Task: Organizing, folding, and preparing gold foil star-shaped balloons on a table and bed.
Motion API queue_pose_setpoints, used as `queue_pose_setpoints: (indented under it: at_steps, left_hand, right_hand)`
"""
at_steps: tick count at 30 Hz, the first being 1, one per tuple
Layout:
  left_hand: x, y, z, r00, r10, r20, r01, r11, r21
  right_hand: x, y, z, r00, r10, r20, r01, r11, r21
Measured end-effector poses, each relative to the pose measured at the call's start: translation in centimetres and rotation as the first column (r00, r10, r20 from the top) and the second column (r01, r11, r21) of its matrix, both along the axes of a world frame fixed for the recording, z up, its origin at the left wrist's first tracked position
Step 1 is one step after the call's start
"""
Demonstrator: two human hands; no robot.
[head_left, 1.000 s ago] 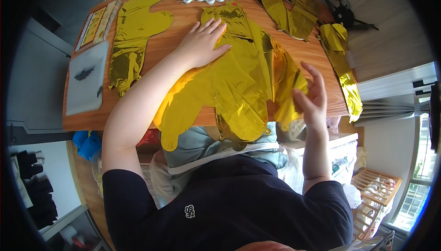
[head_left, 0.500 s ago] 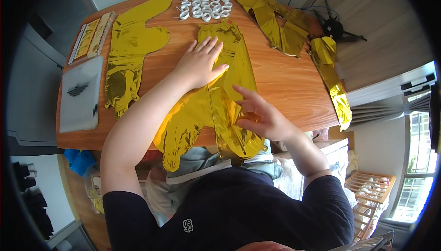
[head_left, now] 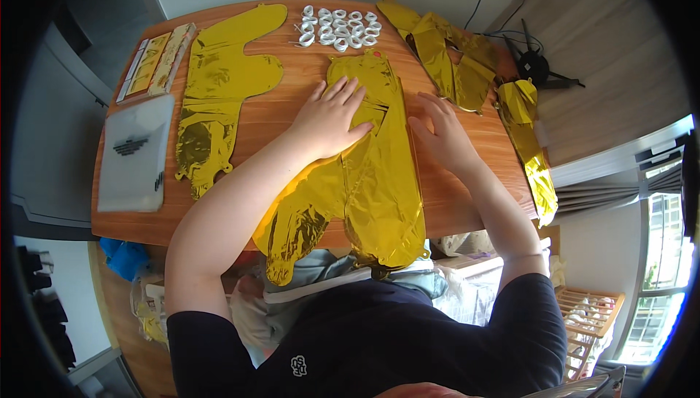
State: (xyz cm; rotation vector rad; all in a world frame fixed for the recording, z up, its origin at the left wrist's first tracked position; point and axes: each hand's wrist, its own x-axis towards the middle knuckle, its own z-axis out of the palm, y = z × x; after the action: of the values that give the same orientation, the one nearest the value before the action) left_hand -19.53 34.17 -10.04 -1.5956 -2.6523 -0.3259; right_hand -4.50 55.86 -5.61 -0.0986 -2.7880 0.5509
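Observation:
A flat gold foil balloon [head_left: 383, 194] lies creased across the middle of the wooden table [head_left: 255, 128], its lower end hanging over the near edge. My left hand [head_left: 328, 121] rests open and flat on its upper left part, fingers pointing away from me. Just beyond the balloon's right edge, my right hand [head_left: 446, 135] is over the table with its fingers stretched out and nothing in them. Whether its fingertips touch the tabletop I cannot tell. To the left lies another flat gold foil balloon [head_left: 226, 81].
Small white coils [head_left: 340, 28] sit in rows at the back. More gold foil [head_left: 456, 63] lies at the far right, beside a black router [head_left: 532, 67] with cables. On the left are a flat printed box [head_left: 155, 61] and a translucent plastic sleeve [head_left: 135, 172] with dark short strips.
My right hand has moved up and right, off the balloon's lower part to beside its right edge. That part now lies flatter. My left hand stays on the foil.

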Motion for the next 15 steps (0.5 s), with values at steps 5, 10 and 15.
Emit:
queue_pose_setpoints:
  at_steps: [5, 10, 15]
  left_hand:
    - [0.12, -0.01, 0.44, 1.000, 0.009, 0.020, -0.008, 0.998, -0.060]
    - [0.06, -0.06, 0.32, 1.000, 0.002, 0.011, -0.002, 0.998, -0.056]
    - [0.04, -0.10, 0.24, 1.000, 0.002, -0.001, -0.002, 0.999, -0.039]
  right_hand:
    - [-0.82, -0.19, -1.23, 0.988, 0.131, 0.088, -0.132, 0.991, 0.005]
    - [-1.04, -0.41, -1.08, 0.988, 0.129, 0.082, -0.137, 0.986, 0.096]
    - [-1.32, -0.57, -0.56, 0.987, 0.146, 0.069, -0.156, 0.971, 0.178]
